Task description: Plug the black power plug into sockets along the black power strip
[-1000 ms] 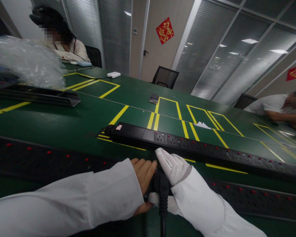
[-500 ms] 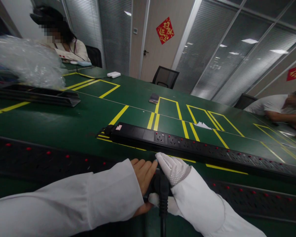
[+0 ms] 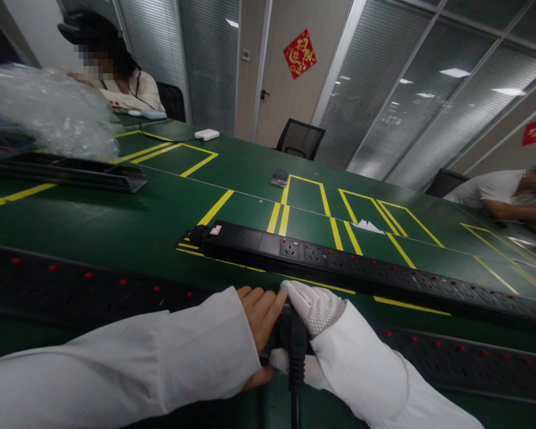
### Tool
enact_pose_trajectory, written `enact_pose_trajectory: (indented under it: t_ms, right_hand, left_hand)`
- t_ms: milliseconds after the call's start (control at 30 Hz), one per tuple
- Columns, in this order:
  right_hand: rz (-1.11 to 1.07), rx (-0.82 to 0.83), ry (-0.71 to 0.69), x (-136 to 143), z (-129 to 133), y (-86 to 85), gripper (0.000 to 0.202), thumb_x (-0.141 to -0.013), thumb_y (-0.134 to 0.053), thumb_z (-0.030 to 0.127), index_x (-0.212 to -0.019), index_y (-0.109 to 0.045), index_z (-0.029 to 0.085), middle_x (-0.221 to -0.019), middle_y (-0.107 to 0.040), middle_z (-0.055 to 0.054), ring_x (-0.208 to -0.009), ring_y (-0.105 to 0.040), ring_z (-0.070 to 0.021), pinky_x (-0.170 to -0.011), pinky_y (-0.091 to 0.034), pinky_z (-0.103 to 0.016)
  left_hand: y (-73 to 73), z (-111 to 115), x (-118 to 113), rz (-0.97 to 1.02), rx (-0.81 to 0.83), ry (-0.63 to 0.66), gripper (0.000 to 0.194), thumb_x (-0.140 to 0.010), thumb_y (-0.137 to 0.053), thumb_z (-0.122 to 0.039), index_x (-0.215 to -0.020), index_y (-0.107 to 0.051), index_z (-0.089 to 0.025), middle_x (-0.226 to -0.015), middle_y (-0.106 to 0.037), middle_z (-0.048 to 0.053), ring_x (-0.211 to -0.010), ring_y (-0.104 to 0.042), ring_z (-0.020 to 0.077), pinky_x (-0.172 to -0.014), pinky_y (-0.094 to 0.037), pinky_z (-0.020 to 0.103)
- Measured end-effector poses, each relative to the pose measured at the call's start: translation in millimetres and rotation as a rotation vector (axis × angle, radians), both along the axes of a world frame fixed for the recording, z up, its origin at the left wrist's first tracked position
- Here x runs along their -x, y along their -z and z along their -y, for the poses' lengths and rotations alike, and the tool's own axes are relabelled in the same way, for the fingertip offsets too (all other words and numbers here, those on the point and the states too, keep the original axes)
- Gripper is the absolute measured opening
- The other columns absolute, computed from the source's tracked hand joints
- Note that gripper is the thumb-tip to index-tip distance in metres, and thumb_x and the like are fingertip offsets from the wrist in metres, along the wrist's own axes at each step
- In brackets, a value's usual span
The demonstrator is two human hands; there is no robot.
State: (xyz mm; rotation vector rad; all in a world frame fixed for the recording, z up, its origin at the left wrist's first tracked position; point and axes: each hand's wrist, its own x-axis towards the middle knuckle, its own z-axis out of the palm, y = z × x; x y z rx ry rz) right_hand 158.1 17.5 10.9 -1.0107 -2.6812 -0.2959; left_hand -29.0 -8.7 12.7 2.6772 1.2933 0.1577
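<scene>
Near the bottom centre, my left hand (image 3: 259, 319), bare, is wrapped round a dark part of a long black power strip (image 3: 84, 283) that runs across the view beneath both forearms. My right hand (image 3: 315, 307), in a white glove with a dotted palm edge, grips the same strip from the other side; the fingertips of both hands meet on top. Between the hands a black plug (image 3: 295, 336) with a ribbed cable hangs toward me. Just beyond lies another black power strip (image 3: 339, 256) with sockets and red lights.
On the green table (image 3: 232, 167) are yellow tape outlines. A clear plastic bag (image 3: 58, 113) and an open black channel (image 3: 67, 173) lie left. A white box (image 3: 206, 134) and crumpled paper (image 3: 368, 226) sit farther back. Two people sit at the far left and right.
</scene>
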Motion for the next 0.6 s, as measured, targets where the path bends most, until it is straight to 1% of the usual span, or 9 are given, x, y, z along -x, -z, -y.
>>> enact_pose_trajectory:
  t_ms: [67,167,267,333,433,600]
  right_hand:
    - [0.01,0.01,0.008,0.9,-1.0,0.0,0.037,-0.086,-0.053,0.023,-0.121,-0.052,0.008,-0.116,-0.062,-0.011,-0.092,-0.064,-0.0244,-0.076,-0.055,-0.036]
    - [0.085,0.038,0.022,4.0,-5.0,0.4,0.028,-0.091,-0.045,0.018,-0.115,-0.055,0.008,-0.109,-0.065,-0.012,-0.087,-0.066,-0.0239,-0.073,-0.055,-0.035]
    - [0.091,0.056,0.036,7.0,-6.5,1.4,0.027,-0.094,-0.04,0.021,-0.109,-0.059,0.01,-0.104,-0.067,-0.01,-0.084,-0.067,-0.023,-0.071,-0.055,-0.034]
    - [0.041,0.062,0.059,7.9,-4.5,2.6,0.026,-0.094,-0.039,0.023,-0.107,-0.059,0.012,-0.101,-0.067,-0.009,-0.084,-0.066,-0.0215,-0.072,-0.055,-0.032]
    - [-0.04,0.072,0.106,7.4,0.7,3.9,0.025,-0.092,-0.042,0.024,-0.111,-0.057,0.015,-0.102,-0.066,-0.008,-0.087,-0.065,-0.0201,-0.076,-0.053,-0.031]
    - [-0.065,0.099,0.093,4.2,3.9,3.1,0.03,-0.089,-0.044,0.027,-0.116,-0.053,0.018,-0.105,-0.065,-0.007,-0.09,-0.064,-0.0212,-0.079,-0.052,-0.033]
  left_hand:
    - [-0.5,0.2,-0.2,-0.001,-0.001,-0.002,0.087,-0.064,-0.051,-0.043,-0.137,-0.028,-0.002,-0.118,-0.052,0.016,-0.092,-0.05,0.0296,-0.079,-0.043,0.047]
    - [-0.6,0.3,-0.5,0.002,0.009,-0.008,0.084,-0.065,-0.049,-0.044,-0.135,-0.031,-0.002,-0.117,-0.053,0.016,-0.092,-0.05,0.0301,-0.078,-0.043,0.048]
    - [-0.3,0.2,-0.8,0.005,0.013,-0.001,0.082,-0.067,-0.048,-0.044,-0.135,-0.032,-0.002,-0.117,-0.052,0.016,-0.092,-0.05,0.0301,-0.078,-0.043,0.049]
    - [-0.4,0.2,-1.0,-0.001,0.008,0.0,0.082,-0.066,-0.048,-0.043,-0.135,-0.031,-0.002,-0.117,-0.052,0.016,-0.092,-0.05,0.0296,-0.079,-0.042,0.048]
    - [-1.0,0.4,-1.1,-0.007,0.008,-0.018,0.083,-0.065,-0.05,-0.043,-0.135,-0.031,-0.003,-0.118,-0.052,0.016,-0.091,-0.05,0.029,-0.079,-0.042,0.047]
    - [-1.6,0.4,-0.6,-0.019,-0.007,-0.006,0.082,-0.066,-0.049,-0.043,-0.135,-0.031,-0.004,-0.117,-0.052,0.015,-0.091,-0.05,0.029,-0.079,-0.042,0.047]
